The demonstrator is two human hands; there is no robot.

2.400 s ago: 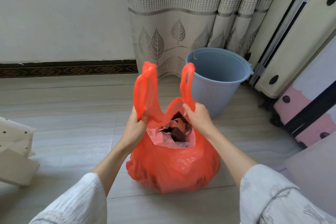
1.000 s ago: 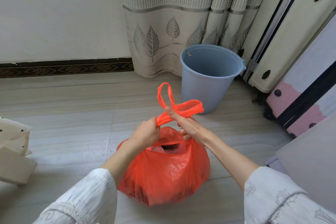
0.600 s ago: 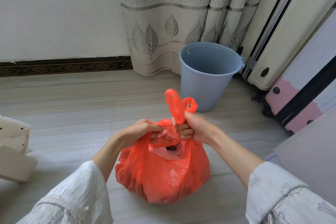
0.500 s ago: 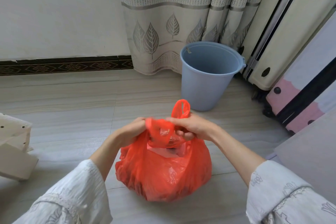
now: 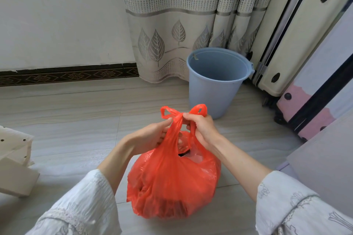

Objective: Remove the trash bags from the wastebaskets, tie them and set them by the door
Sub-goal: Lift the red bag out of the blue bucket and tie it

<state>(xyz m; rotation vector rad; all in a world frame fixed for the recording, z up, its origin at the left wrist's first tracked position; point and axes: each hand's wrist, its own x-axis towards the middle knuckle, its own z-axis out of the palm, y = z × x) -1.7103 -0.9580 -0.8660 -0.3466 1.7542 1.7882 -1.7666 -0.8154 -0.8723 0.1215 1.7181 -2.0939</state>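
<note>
Tiled floor [image 5: 76, 112], blue wastebasket [image 5: 214, 89], both hands' fingers [image 5: 168, 121] pinching red bag [image 5: 172, 183] handles

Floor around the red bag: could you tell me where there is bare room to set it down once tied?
Bare floor lies left of the red bag, between the skirting and white boxes. The right is crowded: blue bin, suitcases.

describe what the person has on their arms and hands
Both arms are in loose white sleeves. The left sleeve is crinkled fabric with a lacy band across it. The right sleeve has faint grey embroidered motifs. The cuffs sit partway up the forearms. The left hand and right hand are bare; no rings, watch or gloves show.
</note>
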